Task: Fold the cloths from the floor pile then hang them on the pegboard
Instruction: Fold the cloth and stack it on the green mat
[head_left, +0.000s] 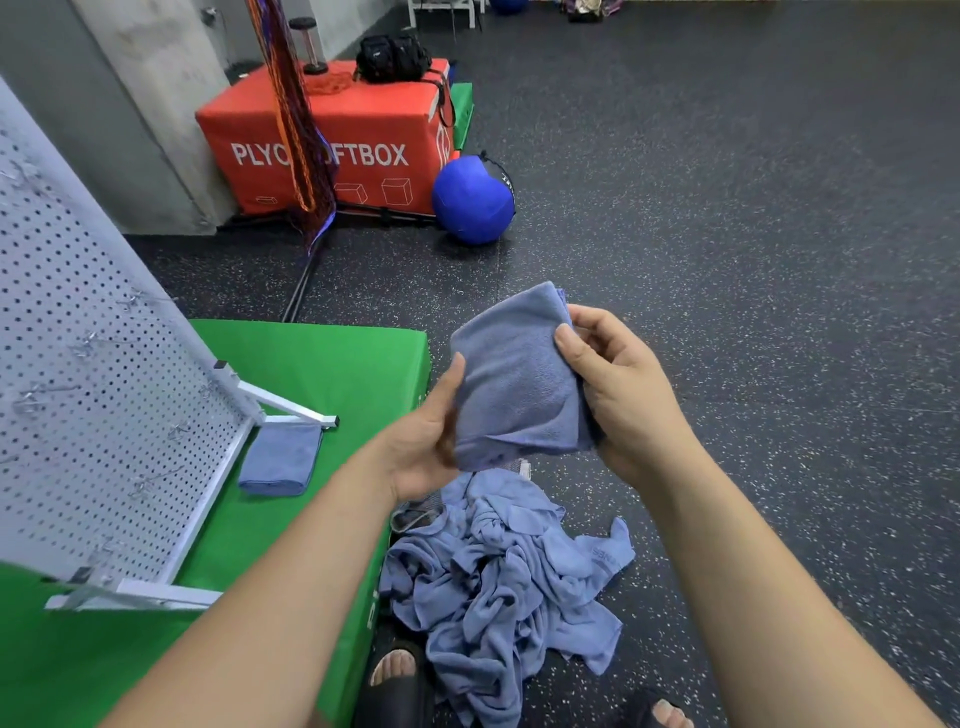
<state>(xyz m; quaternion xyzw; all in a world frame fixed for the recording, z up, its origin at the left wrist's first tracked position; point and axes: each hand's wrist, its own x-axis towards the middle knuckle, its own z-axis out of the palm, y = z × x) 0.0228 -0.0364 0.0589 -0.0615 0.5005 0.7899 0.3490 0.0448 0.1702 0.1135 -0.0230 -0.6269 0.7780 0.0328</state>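
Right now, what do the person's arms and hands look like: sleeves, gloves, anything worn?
The left forearm and right forearm are bare to the frame's edge, no sleeve in view. The left hand and right hand wear no gloves; no ring, watch or bracelet shows.

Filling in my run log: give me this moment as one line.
step: folding | left hand: grips cloth | right hand: grips cloth | pile: on floor | other cloth: folded, on mat
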